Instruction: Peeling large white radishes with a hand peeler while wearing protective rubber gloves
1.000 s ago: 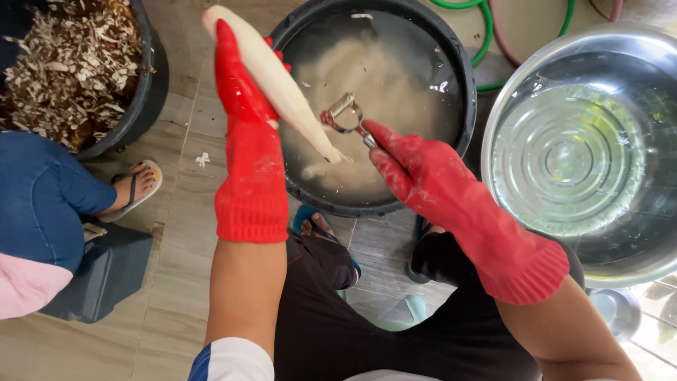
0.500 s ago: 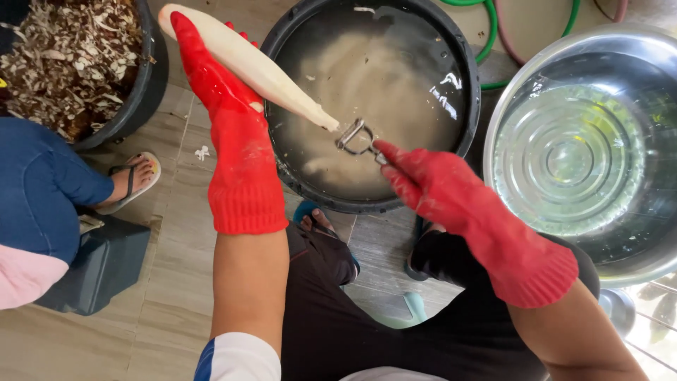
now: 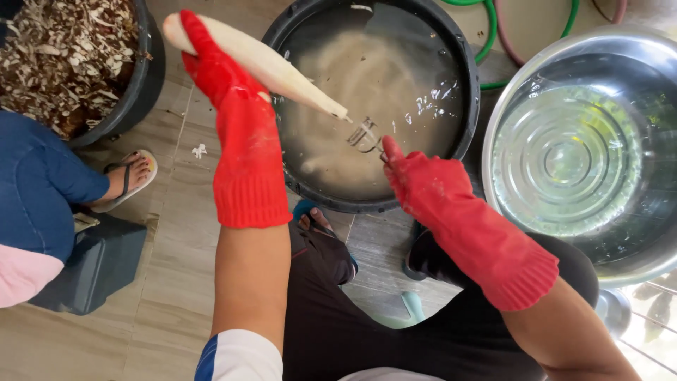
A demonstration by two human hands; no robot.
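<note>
The black tub [image 3: 451, 141] of cloudy water sits under both gloved hands. The left hand [image 3: 218, 70], fingers wrapped around the thick end of the peeled white root [image 3: 275, 70], has swung it further left than a second ago. The right hand [image 3: 416, 176] grips the peeler [image 3: 365, 134], now just off the root's tip, so the stroke looks finished.

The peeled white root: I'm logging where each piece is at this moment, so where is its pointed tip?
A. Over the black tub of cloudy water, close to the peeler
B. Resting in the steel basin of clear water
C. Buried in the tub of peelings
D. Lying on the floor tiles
A: the left hand holds the white root slanting down, its tip over the black tub close to the peeler in the right hand.
</note>
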